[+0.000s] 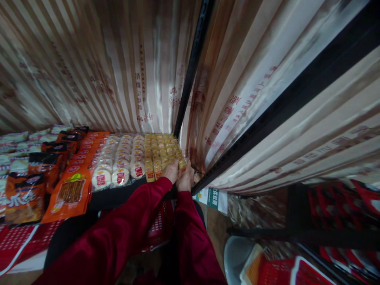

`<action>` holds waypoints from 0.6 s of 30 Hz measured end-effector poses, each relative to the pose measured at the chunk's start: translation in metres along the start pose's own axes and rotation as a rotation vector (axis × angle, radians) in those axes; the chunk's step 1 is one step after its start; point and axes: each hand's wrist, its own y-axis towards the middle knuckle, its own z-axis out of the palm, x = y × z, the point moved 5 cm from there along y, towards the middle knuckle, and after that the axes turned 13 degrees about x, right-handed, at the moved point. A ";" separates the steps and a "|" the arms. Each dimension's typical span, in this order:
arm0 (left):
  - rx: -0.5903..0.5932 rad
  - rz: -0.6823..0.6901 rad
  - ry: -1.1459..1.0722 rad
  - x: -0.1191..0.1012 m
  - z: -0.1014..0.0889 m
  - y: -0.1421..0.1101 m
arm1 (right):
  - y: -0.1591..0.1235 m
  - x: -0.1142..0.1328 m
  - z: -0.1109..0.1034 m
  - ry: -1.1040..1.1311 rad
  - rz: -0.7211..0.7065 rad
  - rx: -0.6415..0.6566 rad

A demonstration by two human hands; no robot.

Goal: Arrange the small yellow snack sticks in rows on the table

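Observation:
Both my hands are at the right end of a black shelf, at the front of a block of small yellow-wrapped snack packets (157,153). My left hand (170,171) has its fingers closed at the front right of these rows. Close beside it, my right hand (185,179) grips the outer side of the end row. A yellow snack packet (182,164) shows between the two hands, partly covered by the fingers. Left of the yellow rows stand rows of round white cakes (120,176) in clear wrap with red and yellow labels.
Orange snack bags (71,190) and black-and-orange bags (25,198) fill the shelf further left. A black upright post (192,71) and pleated printed curtains (118,67) stand behind. Below are a red basket (160,223), a pale bucket (237,257) and another rack with red packs (332,204).

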 end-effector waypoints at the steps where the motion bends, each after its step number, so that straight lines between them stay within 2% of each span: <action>1: 0.000 -0.007 0.004 0.000 0.000 0.000 | 0.000 0.000 0.000 0.007 -0.003 -0.001; 9: -0.044 -0.014 -0.006 0.001 -0.001 -0.001 | 0.001 -0.004 0.007 0.042 -0.054 -0.015; 14: -0.040 -0.026 -0.015 0.001 -0.003 -0.002 | 0.005 -0.007 0.013 0.025 -0.038 0.052; 18: -0.068 -0.016 -0.001 -0.006 -0.005 -0.006 | 0.007 -0.010 0.014 0.040 -0.047 0.052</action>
